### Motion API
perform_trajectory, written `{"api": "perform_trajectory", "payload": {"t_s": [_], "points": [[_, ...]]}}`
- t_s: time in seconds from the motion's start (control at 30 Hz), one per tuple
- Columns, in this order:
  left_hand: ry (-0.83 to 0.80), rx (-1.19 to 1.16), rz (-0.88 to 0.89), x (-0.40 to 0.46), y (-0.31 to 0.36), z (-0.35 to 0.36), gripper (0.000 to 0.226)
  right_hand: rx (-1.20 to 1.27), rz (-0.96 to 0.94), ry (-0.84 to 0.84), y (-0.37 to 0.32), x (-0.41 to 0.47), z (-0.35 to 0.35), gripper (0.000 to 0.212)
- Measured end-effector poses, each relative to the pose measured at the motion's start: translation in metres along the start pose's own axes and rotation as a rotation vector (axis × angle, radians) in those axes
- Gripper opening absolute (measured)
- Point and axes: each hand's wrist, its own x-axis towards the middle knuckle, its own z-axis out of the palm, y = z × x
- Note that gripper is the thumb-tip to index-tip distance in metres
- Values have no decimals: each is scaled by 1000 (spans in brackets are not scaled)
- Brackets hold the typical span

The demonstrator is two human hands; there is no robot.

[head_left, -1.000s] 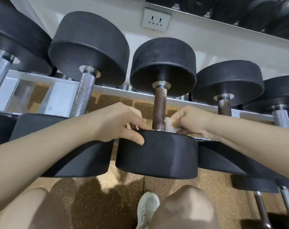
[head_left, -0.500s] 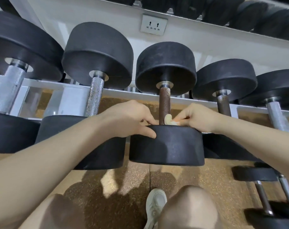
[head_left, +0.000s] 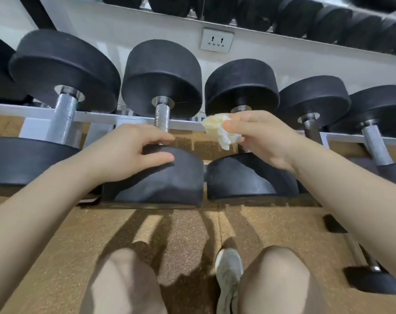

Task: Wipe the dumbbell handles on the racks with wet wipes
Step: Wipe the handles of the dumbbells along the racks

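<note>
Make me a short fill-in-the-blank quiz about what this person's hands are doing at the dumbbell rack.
1. The right hand pinches a crumpled ____.
2. The left hand rests on a dumbbell whose handle is ____ in colour.
3. On the wall above the dumbbells sits a white ____.

Missing words: wipe; silver; socket

You face a white wall (head_left: pixel 305 64) with a power socket (head_left: pixel 217 40) at twelve o'clock (two outlets); speckled tan rubber floor (head_left: pixel 192 234) spreads toward six, crossed by shadows.

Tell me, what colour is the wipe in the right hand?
The wipe is white with yellowish stains, seen in the head view.
</note>
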Motion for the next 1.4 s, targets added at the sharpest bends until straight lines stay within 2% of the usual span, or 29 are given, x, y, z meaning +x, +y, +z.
{"api": "perform_trajectory", "payload": {"t_s": [0.07,0.13,0.23,0.3,0.37,0.43,0.57,0.7,0.73,0.83,0.87,0.93,1.0,1.13,1.2,1.3,1.33,1.4], "points": [[10,-3,-20,-7,-10,-2,41,84,-4,-27,-4,4,11,24],[28,-28,-59,-11,-17,-5,39,155,14,-42,-9,11,18,16],[37,-108,-141,-13,-29,-7,17,247,29,-120,-9,30,21,14],[30,-157,-188,-15,-35,-6,12,220,67,-177,-8,43,23,11],[62,-185,-242,-16,-41,-6,14,155,61,-245,-6,58,26,19],[95,-178,-309,-18,-47,-5,20,66,40,-239,-3,76,28,24],[-5,-187,-370,-21,-56,-2,13,-254,-34,-129,-5,113,33,14],[-46,-217,-402,-18,-55,-5,40,-831,-352,-80,-4,138,42,20],[-51,-222,-406,-18,-54,-7,41,-942,-442,-84,-3,142,44,23],[-54,-267,-426,-16,-53,-7,21,-1224,-628,-96,-3,149,53,16],[-44,-268,-420,-16,-53,-7,18,-1325,-640,-92,-4,151,56,9],[-31,-255,-399,-16,-56,-6,19,-1474,-613,-70,-5,153,62,16],[-47,-232,-373,-15,-58,-7,22,-1489,-547,-46,-2,153,69,21],[-132,-120,-285,-9,-65,-12,25,-1316,-531,-120,11,163,78,27],[-190,-90,-242,-4,-68,-16,33,-1281,-537,-270,12,158,81,26],[-210,-65,-169,1,-75,-16,50,-1165,-475,-630,11,130,82,18],[-194,-55,-137,0,-77,-15,54,-1130,-417,-700,12,124,80,16],[-165,-41,-71,-2,-81,-13,60,-1129,-265,-725,13,125,68,15]]}}
